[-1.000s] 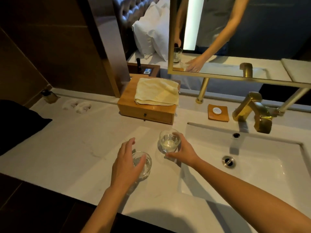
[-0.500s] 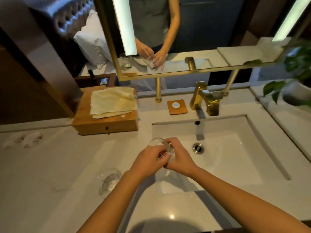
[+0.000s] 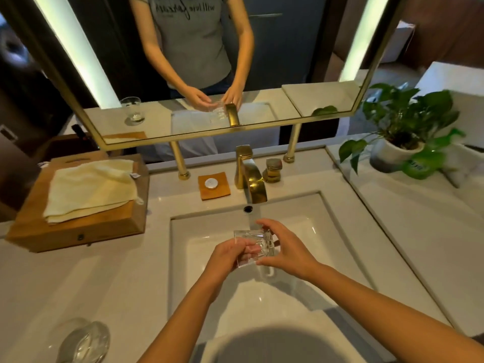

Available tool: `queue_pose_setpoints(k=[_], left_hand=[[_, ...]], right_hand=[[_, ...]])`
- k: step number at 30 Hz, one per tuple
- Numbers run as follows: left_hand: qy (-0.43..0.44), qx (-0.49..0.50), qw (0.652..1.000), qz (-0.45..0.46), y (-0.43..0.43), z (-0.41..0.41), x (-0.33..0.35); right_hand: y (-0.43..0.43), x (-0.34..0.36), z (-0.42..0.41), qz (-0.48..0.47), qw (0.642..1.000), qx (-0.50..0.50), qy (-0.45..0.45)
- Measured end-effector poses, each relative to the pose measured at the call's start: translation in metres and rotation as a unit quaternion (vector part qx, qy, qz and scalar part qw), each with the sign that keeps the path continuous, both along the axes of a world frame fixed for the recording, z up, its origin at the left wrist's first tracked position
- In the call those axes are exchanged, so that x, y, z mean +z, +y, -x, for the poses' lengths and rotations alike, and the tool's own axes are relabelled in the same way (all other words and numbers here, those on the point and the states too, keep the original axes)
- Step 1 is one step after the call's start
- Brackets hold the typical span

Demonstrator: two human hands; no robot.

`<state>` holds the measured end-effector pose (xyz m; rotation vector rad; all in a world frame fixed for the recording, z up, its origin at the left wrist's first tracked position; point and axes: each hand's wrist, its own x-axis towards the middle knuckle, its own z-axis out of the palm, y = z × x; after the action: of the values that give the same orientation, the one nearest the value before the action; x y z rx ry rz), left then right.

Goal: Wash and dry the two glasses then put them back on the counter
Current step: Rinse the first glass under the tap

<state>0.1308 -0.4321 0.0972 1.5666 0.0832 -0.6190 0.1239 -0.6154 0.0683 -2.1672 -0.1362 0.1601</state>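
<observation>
The held glass (image 3: 255,248) hangs over the middle of the sink (image 3: 337,260), below the spout of the gold faucet (image 3: 252,179) and clear of the basin floor. It is tilted rather than upright; which way its mouth faces cannot be told through the clear walls.

Both hands are on it. The left hand (image 3: 228,255) grips its left side, fingers (image 3: 252,249) curled round it and showing through the glass. The right hand (image 3: 286,251) holds its right side, with the thumb on the edge nearest the person and the fingers arched over the far edge. Whether water runs from the spout cannot be told.

The other glass (image 3: 84,342) stands on the white surface (image 3: 117,284) well to the left of the sink, at its near corner, apart from both hands and blurred at the frame's edge.

Further things, all placed from the sink:
- Behind it, just left of the faucet, a small wooden tray (image 3: 221,191) carries 1 round white disc (image 3: 211,183).
- Just right of the faucet sits a square gold handle (image 3: 273,169).
- To the left and back, a wooden box (image 3: 78,231) bears a folded pale yellow towel (image 3: 91,191).
- To the right and back, a leafy plant (image 3: 404,119) grows in a white pot (image 3: 392,155).
- Above the back edge hangs a gold-framed mirror (image 3: 301,48) with 2 lit strips, reflecting the person's arms and both glasses.
</observation>
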Motion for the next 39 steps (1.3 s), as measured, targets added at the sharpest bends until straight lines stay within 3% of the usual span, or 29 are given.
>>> queue_pose_setpoints(k=[5, 9, 13, 17, 20, 23, 28, 32, 34, 37, 39], left_hand=[[-0.032, 0.028, 0.999, -0.012, -0.030, -0.022, -0.006], [0.010, 0.075, 0.997, 0.017, -0.040, -0.039, -0.017], [0.053, 0.119, 0.991, 0.026, -0.047, -0.052, -0.029], [0.087, 0.131, 0.987, 0.030, -0.049, -0.057, -0.037], [0.104, 0.147, 0.983, 0.023, -0.049, -0.063, -0.044], [0.122, 0.158, 0.979, 0.026, -0.054, -0.072, -0.047], [0.123, 0.163, 0.978, 0.039, -0.066, -0.079, -0.044], [0.110, 0.156, 0.981, 0.045, -0.066, -0.076, -0.043], [0.101, 0.163, 0.981, 0.029, -0.065, -0.073, -0.045], [0.052, 0.161, 0.986, 0.011, -0.061, -0.070, -0.048], [0.004, 0.129, 0.992, 0.003, -0.057, -0.066, -0.049]], right_hand=[[-0.037, 0.001, -0.032, -0.056, 0.995, 0.023, 0.082], [-0.064, 0.004, -0.092, -0.086, 0.988, -0.118, 0.050], [-0.064, 0.006, -0.177, -0.001, 0.988, -0.156, 0.004], [-0.037, -0.009, -0.232, 0.070, 0.979, -0.178, 0.070], [-0.029, -0.020, -0.230, 0.109, 0.966, -0.234, -0.001], [-0.039, -0.020, -0.227, 0.105, 0.976, -0.189, -0.031], [-0.056, -0.009, -0.232, 0.101, 0.992, -0.072, 0.009], [-0.059, -0.007, -0.229, 0.089, 0.994, -0.047, 0.038], [-0.054, -0.007, -0.214, 0.102, 0.993, -0.061, 0.004], [-0.030, -0.015, -0.161, 0.003, 0.989, -0.145, -0.042], [-0.013, -0.028, -0.114, -0.144, 0.974, -0.157, 0.075]])
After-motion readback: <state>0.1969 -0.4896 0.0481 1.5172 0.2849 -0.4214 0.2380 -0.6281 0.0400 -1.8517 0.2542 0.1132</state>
